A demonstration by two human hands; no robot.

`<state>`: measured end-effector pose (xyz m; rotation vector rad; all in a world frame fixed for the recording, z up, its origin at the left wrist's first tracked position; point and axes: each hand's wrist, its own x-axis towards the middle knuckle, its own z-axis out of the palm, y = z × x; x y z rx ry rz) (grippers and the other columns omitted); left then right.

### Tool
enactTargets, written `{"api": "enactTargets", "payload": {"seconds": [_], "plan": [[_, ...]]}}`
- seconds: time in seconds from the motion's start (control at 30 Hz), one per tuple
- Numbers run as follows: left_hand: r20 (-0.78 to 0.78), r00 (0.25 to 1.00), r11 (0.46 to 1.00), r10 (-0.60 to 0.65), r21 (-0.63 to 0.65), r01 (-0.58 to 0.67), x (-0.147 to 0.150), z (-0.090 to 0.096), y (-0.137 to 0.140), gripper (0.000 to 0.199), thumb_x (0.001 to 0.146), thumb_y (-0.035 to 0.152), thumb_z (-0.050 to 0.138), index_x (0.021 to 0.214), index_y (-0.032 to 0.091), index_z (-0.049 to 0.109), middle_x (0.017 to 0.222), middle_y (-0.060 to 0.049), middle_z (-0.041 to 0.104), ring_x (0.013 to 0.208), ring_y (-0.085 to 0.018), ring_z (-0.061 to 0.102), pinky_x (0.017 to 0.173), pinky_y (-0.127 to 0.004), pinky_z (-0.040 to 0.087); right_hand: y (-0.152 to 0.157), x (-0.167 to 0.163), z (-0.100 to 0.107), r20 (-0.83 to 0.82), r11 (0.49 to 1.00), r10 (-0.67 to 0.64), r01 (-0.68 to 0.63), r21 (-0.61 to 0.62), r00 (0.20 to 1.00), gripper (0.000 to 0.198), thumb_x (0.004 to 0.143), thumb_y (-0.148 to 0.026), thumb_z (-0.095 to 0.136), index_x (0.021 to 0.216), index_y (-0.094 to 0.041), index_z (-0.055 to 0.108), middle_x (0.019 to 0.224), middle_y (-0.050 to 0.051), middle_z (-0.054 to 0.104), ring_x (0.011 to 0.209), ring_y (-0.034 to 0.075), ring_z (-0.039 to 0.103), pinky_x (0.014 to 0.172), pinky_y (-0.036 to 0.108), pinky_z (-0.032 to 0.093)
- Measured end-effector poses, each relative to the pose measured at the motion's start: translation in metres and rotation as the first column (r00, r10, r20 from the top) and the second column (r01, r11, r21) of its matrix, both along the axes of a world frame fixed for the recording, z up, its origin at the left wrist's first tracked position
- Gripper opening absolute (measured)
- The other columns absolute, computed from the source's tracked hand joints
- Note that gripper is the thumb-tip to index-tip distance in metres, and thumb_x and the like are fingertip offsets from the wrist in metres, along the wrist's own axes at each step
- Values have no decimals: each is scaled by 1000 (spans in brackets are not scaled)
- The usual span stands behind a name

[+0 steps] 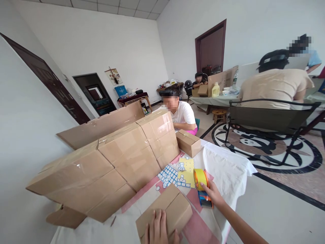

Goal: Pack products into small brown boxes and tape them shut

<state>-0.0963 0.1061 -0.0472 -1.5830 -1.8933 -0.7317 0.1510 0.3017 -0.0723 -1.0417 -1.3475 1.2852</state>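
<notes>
A small closed cardboard box (172,208) lies on the cloth-covered table in front of me. My left hand (158,227) holds it at the near side, with the fingers over its top and the thumb on the side face. To the right of the box, my right hand (214,193) is closed around a tape dispenser (205,200) in blue and orange, loaded with a wide roll of yellow tape (199,179). The dispenser is close to the tabletop; whether it touches the cloth, I cannot tell. The box's seam runs along its top.
Stacked taped cartons (129,152) form a wall on the left. Sheets of white labels (168,176) and a yellow sheet (186,169) lie behind the box. Another small carton (188,143) stands at the far edge. A person (184,113) sits opposite; others sit at a table behind.
</notes>
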Motion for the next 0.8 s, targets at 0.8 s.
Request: {"api": "enactTargets", "payload": {"seconds": [0.8], "plan": [[-148, 989, 999, 24, -35, -30, -36, 32, 20, 49, 84, 29, 58, 132, 19, 63, 126, -10, 73, 115, -27, 66, 98, -45, 45, -2, 0, 16, 27, 999, 22, -21, -48, 999, 62, 80, -73, 66, 103, -16, 72, 95, 13, 77, 88, 33, 72, 77, 40, 59]]}}
